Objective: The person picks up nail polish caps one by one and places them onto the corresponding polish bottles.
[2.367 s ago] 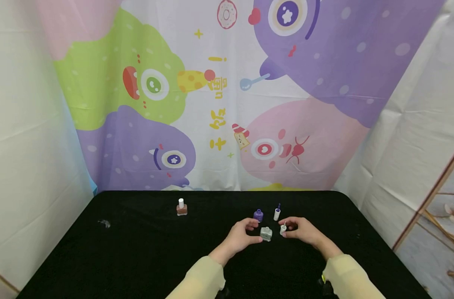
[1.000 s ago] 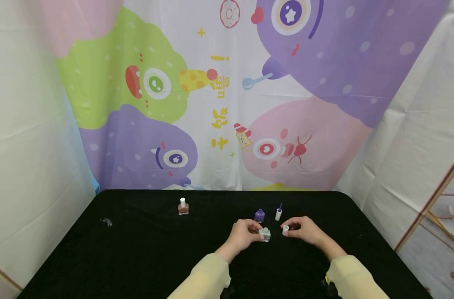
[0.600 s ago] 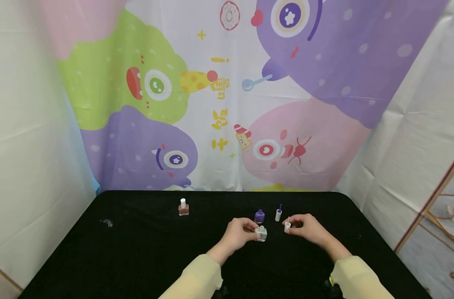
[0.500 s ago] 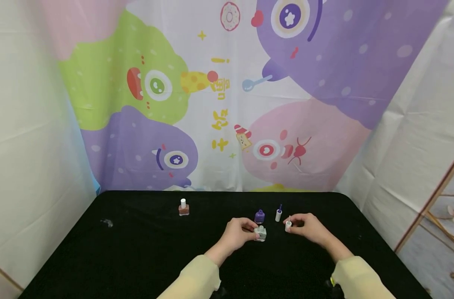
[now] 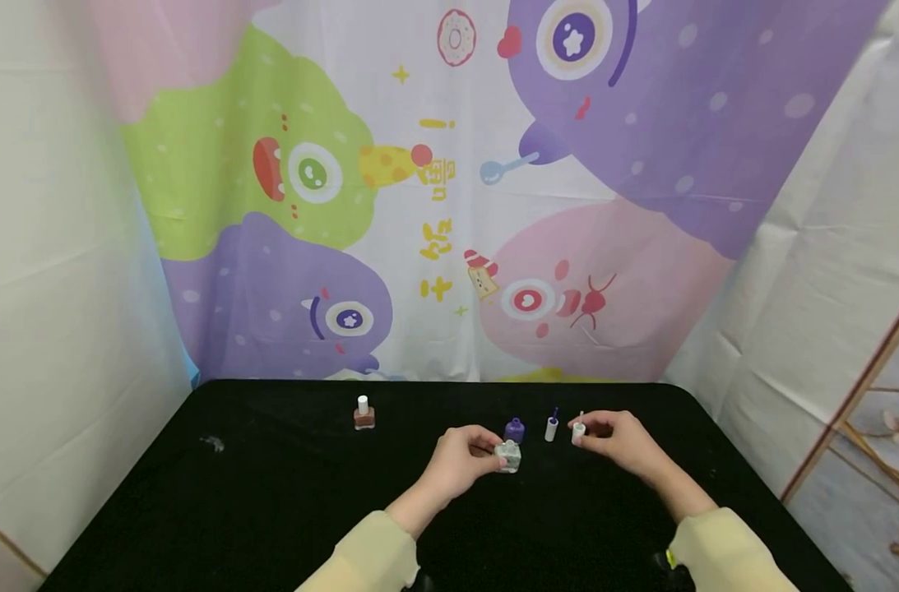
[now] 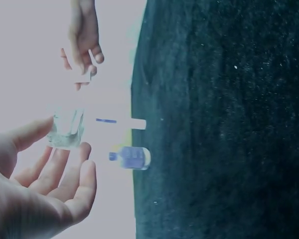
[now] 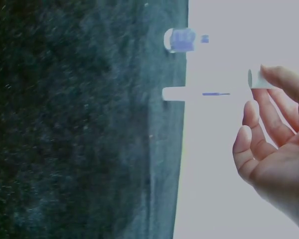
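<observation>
Head view: the cap pinched by the right hand is drawn farther from the uncapped bottle pinched by the left hand.

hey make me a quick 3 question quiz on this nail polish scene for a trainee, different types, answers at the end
1. True or false: the purple bottle has its cap on.
2. What does the right hand hold? a) a closed bottle b) a white brush cap c) nothing
3. How many bottles show in the head view, and which is capped?

Key:
1. False; its neck is bare.
2. b
3. Three: the purple bottle, the silvery bottle in the left hand, and the pinkish-brown bottle, the only one capped.
</observation>
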